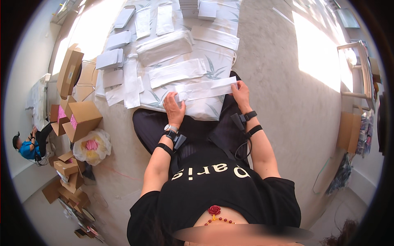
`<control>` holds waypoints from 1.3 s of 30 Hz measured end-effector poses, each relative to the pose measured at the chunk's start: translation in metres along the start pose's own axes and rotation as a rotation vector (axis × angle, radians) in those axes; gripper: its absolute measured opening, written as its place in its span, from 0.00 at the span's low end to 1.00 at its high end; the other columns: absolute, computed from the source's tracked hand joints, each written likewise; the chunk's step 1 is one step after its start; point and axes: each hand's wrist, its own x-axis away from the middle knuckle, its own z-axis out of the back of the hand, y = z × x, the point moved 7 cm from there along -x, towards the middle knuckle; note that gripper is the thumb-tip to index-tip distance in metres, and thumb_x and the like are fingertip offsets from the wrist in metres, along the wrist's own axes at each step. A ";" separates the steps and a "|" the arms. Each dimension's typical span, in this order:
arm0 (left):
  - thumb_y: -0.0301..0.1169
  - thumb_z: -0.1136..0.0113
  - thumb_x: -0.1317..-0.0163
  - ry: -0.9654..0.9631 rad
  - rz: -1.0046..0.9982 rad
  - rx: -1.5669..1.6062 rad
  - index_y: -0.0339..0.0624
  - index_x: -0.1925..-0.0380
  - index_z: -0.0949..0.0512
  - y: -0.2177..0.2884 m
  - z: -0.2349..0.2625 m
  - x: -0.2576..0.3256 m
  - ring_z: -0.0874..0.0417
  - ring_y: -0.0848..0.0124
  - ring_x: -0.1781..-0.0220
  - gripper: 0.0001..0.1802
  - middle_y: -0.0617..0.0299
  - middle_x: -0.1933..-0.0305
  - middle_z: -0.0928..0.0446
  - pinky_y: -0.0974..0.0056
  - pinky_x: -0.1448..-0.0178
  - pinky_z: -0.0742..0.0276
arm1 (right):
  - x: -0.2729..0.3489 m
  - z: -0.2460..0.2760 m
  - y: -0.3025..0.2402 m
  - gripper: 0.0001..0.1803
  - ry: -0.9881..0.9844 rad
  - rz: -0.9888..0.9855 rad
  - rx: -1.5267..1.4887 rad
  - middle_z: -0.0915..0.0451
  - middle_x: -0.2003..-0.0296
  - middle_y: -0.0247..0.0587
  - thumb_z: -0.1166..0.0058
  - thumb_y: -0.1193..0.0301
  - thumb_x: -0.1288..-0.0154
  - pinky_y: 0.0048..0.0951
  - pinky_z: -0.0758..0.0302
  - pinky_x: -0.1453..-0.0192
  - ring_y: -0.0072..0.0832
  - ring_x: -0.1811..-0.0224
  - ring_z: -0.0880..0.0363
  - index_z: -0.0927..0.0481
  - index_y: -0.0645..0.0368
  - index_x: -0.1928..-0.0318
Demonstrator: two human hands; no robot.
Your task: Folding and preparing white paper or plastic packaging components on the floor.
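Observation:
A long white flat packet [207,89] lies across a leaf-patterned cloth [217,67] in front of me. My left hand [174,107] pinches its left end, fingers folded over the edge. My right hand [241,93] grips its right end. Both wrists carry black straps with small devices. Beyond the packet lie more long white packets [177,72] and a bigger flat stack [164,46].
Small grey-white boxes [110,58] and envelopes line the cloth's left side and far end. Open cardboard boxes [80,119] and a plastic bag with pink contents [92,146] stand on the floor at left. Another person [28,145] sits far left. A chair [359,69] stands at right.

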 end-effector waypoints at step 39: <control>0.39 0.32 0.41 0.000 0.286 -0.216 0.45 0.64 0.23 -0.019 -0.020 -0.016 0.31 0.52 0.38 0.13 0.54 0.47 0.29 0.47 0.34 0.38 | -0.003 0.016 0.015 0.12 -0.023 -0.077 -0.005 0.15 0.66 0.42 0.43 0.71 0.30 0.27 0.15 0.67 0.25 0.69 0.15 0.19 0.69 0.54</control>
